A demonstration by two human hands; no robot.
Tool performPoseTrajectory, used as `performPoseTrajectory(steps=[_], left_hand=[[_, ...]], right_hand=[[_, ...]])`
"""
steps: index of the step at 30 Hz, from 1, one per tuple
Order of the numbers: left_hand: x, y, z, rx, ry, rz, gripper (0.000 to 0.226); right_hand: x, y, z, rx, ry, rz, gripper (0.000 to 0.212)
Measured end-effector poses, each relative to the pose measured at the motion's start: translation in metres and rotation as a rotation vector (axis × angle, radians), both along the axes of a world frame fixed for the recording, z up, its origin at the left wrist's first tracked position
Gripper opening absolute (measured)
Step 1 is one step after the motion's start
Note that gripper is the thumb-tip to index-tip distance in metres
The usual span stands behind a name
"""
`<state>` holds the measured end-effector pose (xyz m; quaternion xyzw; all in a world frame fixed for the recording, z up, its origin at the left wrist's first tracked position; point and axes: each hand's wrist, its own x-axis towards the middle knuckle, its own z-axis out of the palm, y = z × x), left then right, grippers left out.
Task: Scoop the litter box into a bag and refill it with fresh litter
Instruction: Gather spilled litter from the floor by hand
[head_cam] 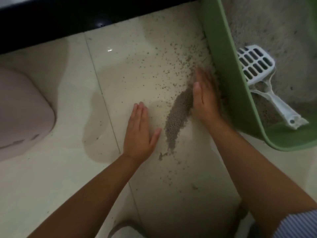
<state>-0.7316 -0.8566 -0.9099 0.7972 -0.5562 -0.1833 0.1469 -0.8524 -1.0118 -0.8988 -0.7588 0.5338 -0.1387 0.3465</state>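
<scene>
A green litter box (228,79) stands at the upper right with grey litter inside. A white slotted scoop (262,78) lies in it, handle toward the near corner. On the tiled floor beside the box lies a long ridge of spilled grey litter (180,115), with loose grains scattered around. My left hand (140,133) lies flat on the floor just left of the ridge, fingers straight. My right hand (204,97), blurred at the fingertips, stands on its edge against the right side of the ridge, between it and the box wall.
A pale pink rounded container (22,114) sits at the left edge. A black strip (68,18) runs along the top of the floor. A wet-looking patch (99,117) marks the tiles left of my hands.
</scene>
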Motion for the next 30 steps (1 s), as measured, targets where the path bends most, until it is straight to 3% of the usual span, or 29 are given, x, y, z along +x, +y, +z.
performPoseTrajectory(steps=[3,7,10,13,15,18,22,24,30], left_hand=[[-0.019,0.0,-0.005,0.056,-0.071,-0.068,0.083],[-0.034,0.01,-0.022,0.076,-0.224,-0.102,0.094],[-0.04,0.005,-0.021,0.164,-0.203,-0.045,0.095],[-0.039,-0.007,-0.013,0.247,-0.108,-0.054,0.094],[-0.037,-0.014,-0.012,0.259,-0.116,-0.072,0.093],[-0.038,-0.035,-0.007,0.155,-0.193,-0.16,0.097],[-0.04,-0.06,-0.005,0.252,-0.158,-0.416,0.091],[-0.038,-0.066,-0.008,0.066,-0.173,-0.5,0.083],[-0.039,-0.066,-0.039,-0.452,-0.229,-0.578,0.022]], right_hand=[[-0.007,-0.01,-0.005,-0.005,0.113,0.193,0.06],[-0.003,0.006,-0.005,0.022,0.068,0.46,0.067],[-0.013,0.032,-0.004,0.081,0.004,0.596,0.079],[-0.032,0.046,0.003,0.244,-0.142,0.381,0.078],[-0.048,0.046,0.004,0.231,-0.218,0.167,0.081],[-0.071,0.043,0.003,0.113,-0.054,0.115,0.072],[-0.087,0.047,-0.004,0.032,0.047,0.112,0.067],[-0.089,0.049,-0.006,0.013,0.041,0.092,0.067],[-0.091,0.047,-0.008,0.013,0.059,0.095,0.076]])
